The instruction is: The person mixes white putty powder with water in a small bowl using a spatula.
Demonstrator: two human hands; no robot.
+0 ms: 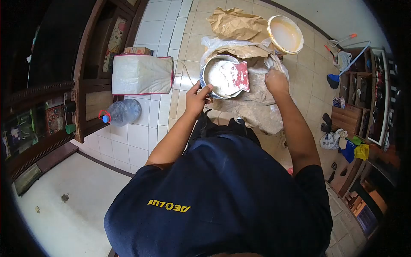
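A round metal bowl (pixel 212 91) with white powder or paste in it is gripped at its left rim by my left hand (pixel 198 98), thumb over the edge. Across the bowl's right side lies a red scraper (pixel 241 76) smeared with white. My right hand (pixel 276 80) is closed on the edge of a whitish plastic bag (pixel 276 65), right of the bowl. Beyond it stands a white bucket (pixel 285 35) with cloudy liquid inside. Crumpled brown paper (pixel 261 112) lies under and around the bowl.
More brown paper (pixel 236 25) lies at the top beside the bucket. To the left are a cloth-covered box (pixel 142 74) and a large water bottle (pixel 124 112). A blue brush (pixel 333 80), shelves (pixel 358 88) and bags (pixel 332 140) are at the right.
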